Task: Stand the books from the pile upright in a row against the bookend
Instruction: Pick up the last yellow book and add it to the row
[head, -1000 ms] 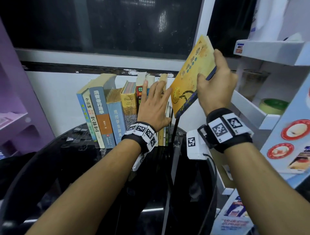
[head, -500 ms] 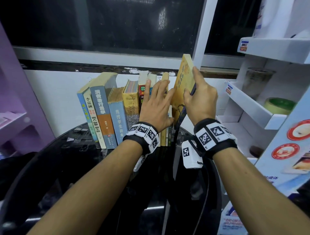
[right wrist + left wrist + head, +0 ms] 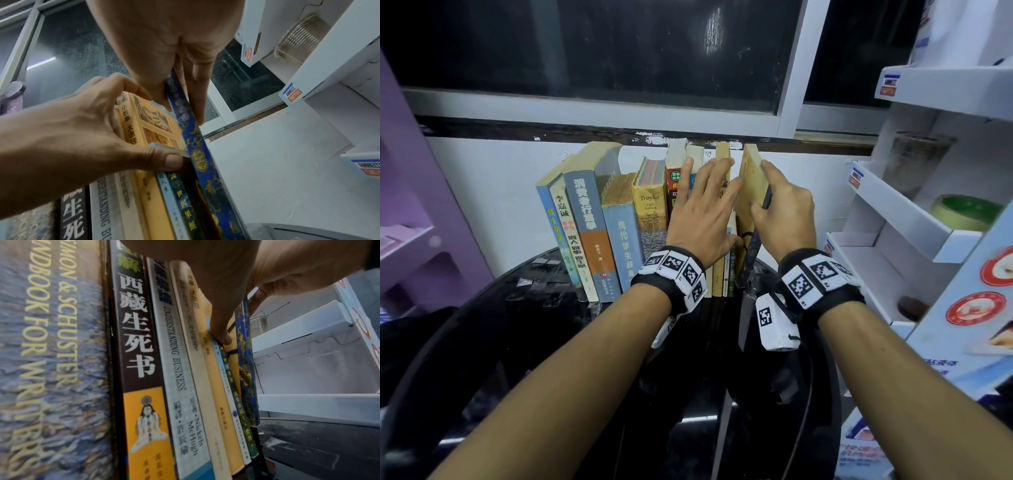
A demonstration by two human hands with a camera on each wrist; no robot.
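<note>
A row of upright books (image 3: 619, 222) stands on the black round table (image 3: 517, 325) against the wall. My left hand (image 3: 705, 209) lies flat on the spines at the row's right part, fingers spread, and its thumb (image 3: 222, 332) presses the thin spines. My right hand (image 3: 774, 205) pinches a yellow-covered book (image 3: 751, 178) with a blue patterned spine (image 3: 197, 146). That book stands almost upright at the row's right end, touching the last book. The blue spine (image 3: 245, 369) reaches down to the table. I cannot make out the bookend.
A white shelf unit (image 3: 893, 219) stands close on the right, holding a glass jar (image 3: 914, 161) and a green tape roll (image 3: 965, 212). A purple shelf (image 3: 421, 205) is on the left. A dark window runs above the wall ledge.
My right hand brought the yellow book down and leftward from a tilted position up high to nearly upright against the row's end. My left hand stayed on the spines.
</note>
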